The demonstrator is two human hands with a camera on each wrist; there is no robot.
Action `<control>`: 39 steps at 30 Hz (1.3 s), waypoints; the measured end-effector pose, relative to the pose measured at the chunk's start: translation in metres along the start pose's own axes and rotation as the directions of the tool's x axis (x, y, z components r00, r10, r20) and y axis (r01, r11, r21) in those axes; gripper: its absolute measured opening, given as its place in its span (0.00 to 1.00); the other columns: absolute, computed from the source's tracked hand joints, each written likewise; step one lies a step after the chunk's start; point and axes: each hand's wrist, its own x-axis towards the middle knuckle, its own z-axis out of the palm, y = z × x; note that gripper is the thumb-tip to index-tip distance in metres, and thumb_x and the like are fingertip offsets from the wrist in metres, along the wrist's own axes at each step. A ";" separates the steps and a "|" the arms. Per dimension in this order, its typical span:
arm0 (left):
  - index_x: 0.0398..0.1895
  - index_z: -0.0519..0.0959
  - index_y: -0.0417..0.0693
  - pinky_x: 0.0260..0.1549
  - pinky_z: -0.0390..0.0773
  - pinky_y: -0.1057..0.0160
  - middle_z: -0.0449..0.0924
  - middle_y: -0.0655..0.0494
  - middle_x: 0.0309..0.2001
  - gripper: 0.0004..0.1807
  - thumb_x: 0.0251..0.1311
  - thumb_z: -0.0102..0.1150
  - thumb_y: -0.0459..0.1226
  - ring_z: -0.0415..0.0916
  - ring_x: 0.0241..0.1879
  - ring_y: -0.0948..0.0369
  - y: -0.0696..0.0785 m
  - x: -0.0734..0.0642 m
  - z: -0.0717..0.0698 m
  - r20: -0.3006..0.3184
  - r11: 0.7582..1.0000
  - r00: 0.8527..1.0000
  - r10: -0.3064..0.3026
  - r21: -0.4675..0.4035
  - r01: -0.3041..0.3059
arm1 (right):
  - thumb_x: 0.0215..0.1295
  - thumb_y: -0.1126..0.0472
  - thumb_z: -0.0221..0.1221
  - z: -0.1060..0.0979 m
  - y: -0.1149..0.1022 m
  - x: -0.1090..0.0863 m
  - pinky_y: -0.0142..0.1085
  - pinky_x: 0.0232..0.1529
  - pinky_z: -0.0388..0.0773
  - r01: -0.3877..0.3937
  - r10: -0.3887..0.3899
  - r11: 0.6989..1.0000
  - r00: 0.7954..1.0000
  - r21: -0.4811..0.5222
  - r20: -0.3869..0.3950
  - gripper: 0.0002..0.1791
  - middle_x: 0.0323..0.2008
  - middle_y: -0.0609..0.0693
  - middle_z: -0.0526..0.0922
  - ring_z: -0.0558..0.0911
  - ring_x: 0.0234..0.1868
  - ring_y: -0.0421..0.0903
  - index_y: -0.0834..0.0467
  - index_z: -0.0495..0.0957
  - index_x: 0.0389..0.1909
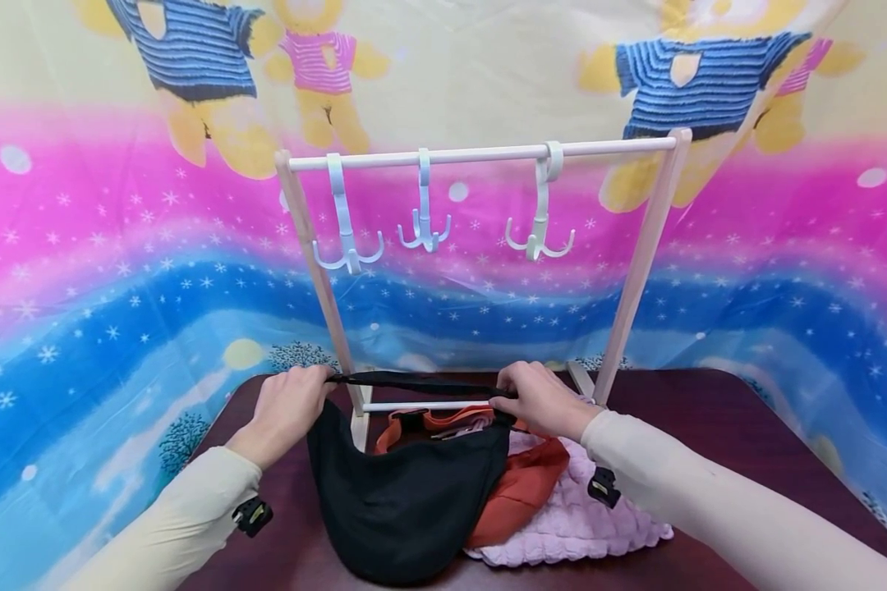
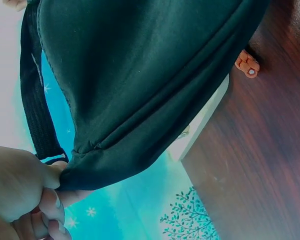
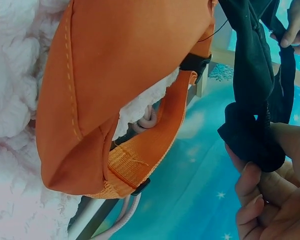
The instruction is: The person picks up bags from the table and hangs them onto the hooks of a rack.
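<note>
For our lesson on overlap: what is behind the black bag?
Behind the black bag, parts of an orange bag, a pink puffy item and the rack's lower rail show. The rest of the orange bag, and whatever else the black bag covers, cannot be seen.

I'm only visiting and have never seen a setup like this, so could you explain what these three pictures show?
There is no machine doing the work: a person's bare left hand and right hand do it. The wide picture is taken from the person's head, looking forward and down; the two closer ones are taken from the left and right wrists. The hands hold a black bag by its two ends, with its strap stretched between them. On the dark table lie an orange bag and, partly under it, a puffy pink item, perhaps another bag. A pale rack stands there too, with three hooks hanging from its top bar.
</note>
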 end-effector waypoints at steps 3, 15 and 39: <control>0.39 0.86 0.49 0.14 0.66 0.60 0.81 0.52 0.22 0.05 0.67 0.63 0.39 0.71 0.17 0.59 0.000 -0.001 0.000 0.002 1.000 1.000 -0.004 -0.002 0.004 | 0.67 0.56 0.66 -0.001 -0.001 0.000 0.34 0.28 0.74 0.001 -0.001 1.000 1.000 0.005 -0.001 0.06 0.29 0.45 0.86 0.76 0.22 0.38 0.54 0.84 0.34; 0.35 0.85 0.50 0.14 0.64 0.61 0.76 0.56 0.18 0.08 0.69 0.61 0.41 0.69 0.16 0.61 -0.002 -0.002 0.001 -0.011 1.000 1.000 0.010 -0.017 -0.010 | 0.68 0.57 0.65 -0.001 -0.001 -0.001 0.34 0.24 0.69 0.004 -0.004 1.000 1.000 0.006 -0.005 0.05 0.23 0.43 0.82 0.73 0.18 0.38 0.53 0.84 0.33; 0.32 0.82 0.46 0.14 0.63 0.62 0.73 0.56 0.17 0.09 0.70 0.60 0.39 0.67 0.16 0.60 0.003 -0.004 -0.010 -0.049 1.000 0.999 -0.012 -0.030 0.010 | 0.68 0.57 0.65 -0.002 -0.008 -0.003 0.34 0.28 0.71 0.022 -0.021 0.999 0.999 0.034 -0.048 0.05 0.27 0.44 0.84 0.74 0.20 0.38 0.54 0.83 0.35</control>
